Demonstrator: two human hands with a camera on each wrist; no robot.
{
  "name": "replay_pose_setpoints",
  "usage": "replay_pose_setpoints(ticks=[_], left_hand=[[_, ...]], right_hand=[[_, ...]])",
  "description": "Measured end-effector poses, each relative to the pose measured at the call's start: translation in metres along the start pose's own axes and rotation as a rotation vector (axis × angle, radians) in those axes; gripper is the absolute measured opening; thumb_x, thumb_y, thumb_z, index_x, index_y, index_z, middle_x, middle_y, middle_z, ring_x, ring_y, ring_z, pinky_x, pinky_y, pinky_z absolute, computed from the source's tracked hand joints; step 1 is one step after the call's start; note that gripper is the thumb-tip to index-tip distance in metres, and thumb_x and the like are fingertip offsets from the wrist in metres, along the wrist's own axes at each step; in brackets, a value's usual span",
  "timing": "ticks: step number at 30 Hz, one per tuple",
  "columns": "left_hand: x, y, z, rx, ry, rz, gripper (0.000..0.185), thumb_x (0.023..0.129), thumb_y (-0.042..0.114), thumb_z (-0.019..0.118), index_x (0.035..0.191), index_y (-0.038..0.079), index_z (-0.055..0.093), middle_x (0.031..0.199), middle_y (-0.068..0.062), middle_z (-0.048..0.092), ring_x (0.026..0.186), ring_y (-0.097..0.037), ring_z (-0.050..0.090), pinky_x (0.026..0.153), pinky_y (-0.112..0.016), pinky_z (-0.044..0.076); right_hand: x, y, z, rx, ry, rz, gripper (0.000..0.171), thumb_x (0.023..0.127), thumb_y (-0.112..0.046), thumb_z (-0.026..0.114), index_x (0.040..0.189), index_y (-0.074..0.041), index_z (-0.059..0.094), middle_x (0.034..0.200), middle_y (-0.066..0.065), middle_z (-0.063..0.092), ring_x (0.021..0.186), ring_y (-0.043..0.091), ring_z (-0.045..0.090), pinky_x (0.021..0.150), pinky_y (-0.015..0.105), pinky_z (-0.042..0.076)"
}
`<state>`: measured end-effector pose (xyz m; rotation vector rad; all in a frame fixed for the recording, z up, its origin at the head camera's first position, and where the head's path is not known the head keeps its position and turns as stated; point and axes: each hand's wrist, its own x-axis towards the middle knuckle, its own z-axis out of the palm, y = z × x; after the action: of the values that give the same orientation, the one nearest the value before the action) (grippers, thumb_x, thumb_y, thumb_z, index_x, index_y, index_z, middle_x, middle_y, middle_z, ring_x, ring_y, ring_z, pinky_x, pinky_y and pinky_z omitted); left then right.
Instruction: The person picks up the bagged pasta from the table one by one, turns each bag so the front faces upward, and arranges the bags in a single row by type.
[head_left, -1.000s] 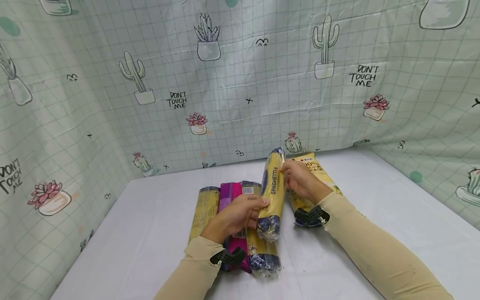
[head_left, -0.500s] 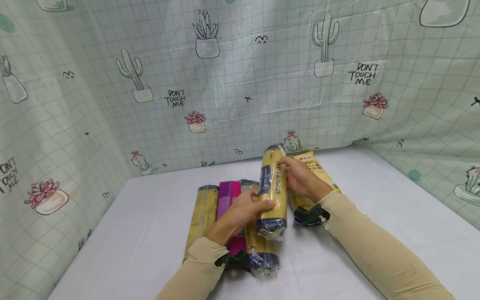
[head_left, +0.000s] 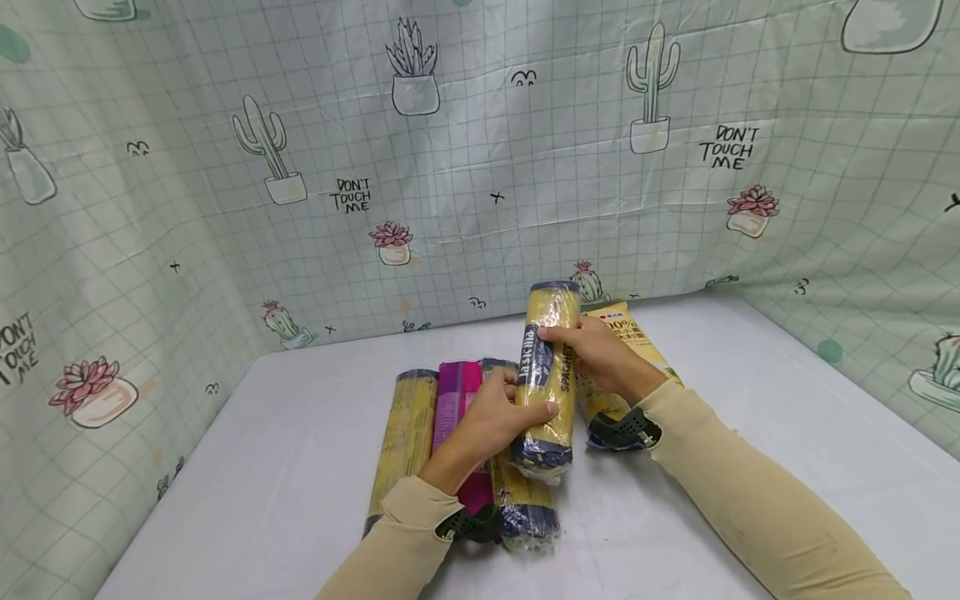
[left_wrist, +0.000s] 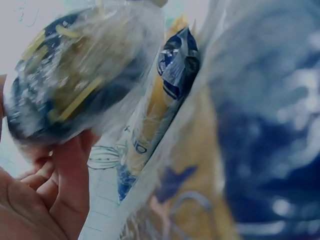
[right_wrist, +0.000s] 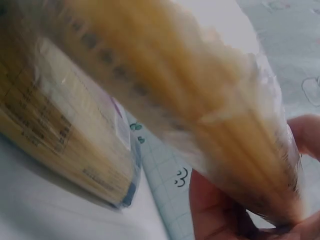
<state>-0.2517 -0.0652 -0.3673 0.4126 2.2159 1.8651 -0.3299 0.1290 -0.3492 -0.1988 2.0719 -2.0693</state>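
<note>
The spaghetti pack [head_left: 546, 390] is held up between the two hands, tilted, its far end raised. The left hand [head_left: 487, 421] grips the near half, thumb across the front; the right hand [head_left: 600, 354] pinches the far half, its thumb on the edge of the blue label [head_left: 534, 358]. A second ago the SPAGHETTI lettering faced the head camera; the pack has since been rolled about its length, so the label has come round to the front and the lettering sits by the right hand. My reading is that the pack is being turned in the grip, not yet set down.

Just under the left hand lies a blue-ended pasta pack [head_left: 525, 496]; whether the held pack touches it, I cannot tell. Left of that come a magenta packet [head_left: 455, 400], then a yellow pasta pack [head_left: 405, 425]. Behind the right hand lies a yellow packet [head_left: 636, 333]. All four rest on the white worktop [head_left: 300, 467], beyond which hangs a cactus-print curtain [head_left: 465, 158].
</note>
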Motion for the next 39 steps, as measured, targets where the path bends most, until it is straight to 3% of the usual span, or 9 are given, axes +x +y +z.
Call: replay_pose_setpoints(ticks=[4,8,12,16,22,26,31,39], left_hand=[[-0.0001,0.0007,-0.0006,0.051,0.025,0.010,0.060,0.084,0.023,0.082,0.119,0.002,0.038,0.096,-0.016,0.064,0.077,-0.021,0.068,0.071,-0.035,0.058],[0.0014,-0.0006,-0.0009,0.071,0.009,-0.004,0.064,0.085,0.030,0.081,0.123,0.002,0.039,0.097,-0.016,0.065,0.081,-0.023,0.068,0.074,-0.037,0.057],[0.0027,-0.0007,-0.0025,0.067,-0.029,-0.026,0.060,0.089,0.041,0.075,0.126,0.002,0.048,0.101,-0.012,0.067,0.085,-0.022,0.069,0.077,-0.037,0.057],[0.0024,-0.0008,-0.0058,0.034,-0.079,-0.025,0.049,0.096,0.047,0.065,0.117,0.003,0.060,0.100,-0.009,0.066,0.085,-0.019,0.066,0.076,-0.035,0.056],[0.0011,-0.0023,-0.0093,-0.098,-0.158,-0.060,0.034,0.098,0.027,0.060,0.120,0.001,0.055,0.105,-0.010,0.059,0.091,-0.020,0.062,0.076,-0.036,0.057],[0.0006,-0.0028,-0.0086,-0.162,-0.180,-0.081,0.043,0.091,0.014,0.061,0.129,-0.002,0.048,0.109,-0.014,0.061,0.092,-0.023,0.065,0.081,-0.040,0.058],[0.0005,-0.0025,-0.0062,-0.194,-0.163,-0.089,0.053,0.087,0.004,0.062,0.135,-0.005,0.043,0.111,-0.018,0.065,0.092,-0.025,0.068,0.083,-0.043,0.058],[0.0015,-0.0015,-0.0039,-0.187,-0.126,-0.072,0.047,0.087,-0.002,0.065,0.129,-0.006,0.046,0.104,-0.020,0.069,0.088,-0.027,0.070,0.080,-0.042,0.058]], right_hand=[[0.0020,-0.0005,-0.0010,0.083,0.045,0.002,0.054,0.096,-0.017,0.067,0.136,0.010,0.043,0.113,0.014,0.062,0.093,0.021,0.067,0.087,0.037,0.056],[0.0020,-0.0031,-0.0017,0.137,0.064,-0.019,0.053,0.095,-0.011,0.067,0.136,0.013,0.043,0.111,0.013,0.063,0.093,0.020,0.067,0.087,0.034,0.056],[0.0012,-0.0063,-0.0010,0.181,0.047,-0.045,0.057,0.095,-0.007,0.064,0.142,0.011,0.037,0.118,0.015,0.059,0.098,0.022,0.066,0.089,0.036,0.055],[0.0010,-0.0074,-0.0014,0.228,0.027,-0.063,0.061,0.095,-0.002,0.060,0.148,0.008,0.031,0.123,0.016,0.054,0.100,0.022,0.063,0.092,0.034,0.054],[-0.0016,-0.0077,-0.0037,0.235,0.026,-0.058,0.066,0.097,-0.002,0.057,0.154,0.002,0.025,0.127,0.015,0.050,0.101,0.019,0.062,0.088,0.031,0.054],[-0.0024,-0.0078,-0.0039,0.235,0.015,-0.054,0.068,0.097,-0.002,0.057,0.156,0.000,0.022,0.129,0.016,0.049,0.103,0.020,0.061,0.090,0.032,0.054],[-0.0014,-0.0066,-0.0043,0.249,0.009,-0.049,0.068,0.097,-0.001,0.056,0.156,0.002,0.022,0.127,0.015,0.050,0.101,0.019,0.062,0.089,0.032,0.054],[0.0007,-0.0028,-0.0034,0.298,0.005,-0.052,0.062,0.097,0.000,0.054,0.153,0.006,0.027,0.117,0.010,0.056,0.097,0.016,0.065,0.087,0.030,0.055]])
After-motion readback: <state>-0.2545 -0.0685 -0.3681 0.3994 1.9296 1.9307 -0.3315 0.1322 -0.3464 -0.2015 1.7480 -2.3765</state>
